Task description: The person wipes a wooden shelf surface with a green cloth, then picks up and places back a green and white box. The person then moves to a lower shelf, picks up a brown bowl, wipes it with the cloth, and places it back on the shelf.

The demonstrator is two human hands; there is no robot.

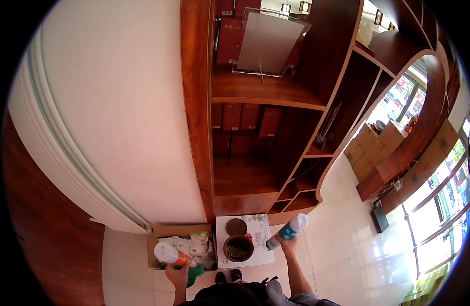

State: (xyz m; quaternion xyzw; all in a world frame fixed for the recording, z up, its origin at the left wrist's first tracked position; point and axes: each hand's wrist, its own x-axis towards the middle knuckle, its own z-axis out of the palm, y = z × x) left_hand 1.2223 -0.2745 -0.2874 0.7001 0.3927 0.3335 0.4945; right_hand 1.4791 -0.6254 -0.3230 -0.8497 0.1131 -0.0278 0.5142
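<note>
My left hand (177,273) is closed around an orange spray can with a white cap (169,254), above the near edge of a cardboard box (152,250) of small packets. In my right hand (288,244) is a teal and white spray can with a white cap (292,229), tilted, just right of a white printed box (261,256). On that white box stand a round dark brown pot (239,258) holding yellowish pieces and, behind it, a round brown disc, perhaps its lid (236,227). A small red item shows beside the pot. Something green (195,275) lies behind my left hand.
A wooden shelf unit (246,191) with red boxes (271,121) and a clear-framed panel (269,42) rises ahead. A white radiator (74,179) runs along the left wall. Cardboard cartons (367,153), a black box (380,219) and windows are to the right. My shoes (236,274) are close to the white box.
</note>
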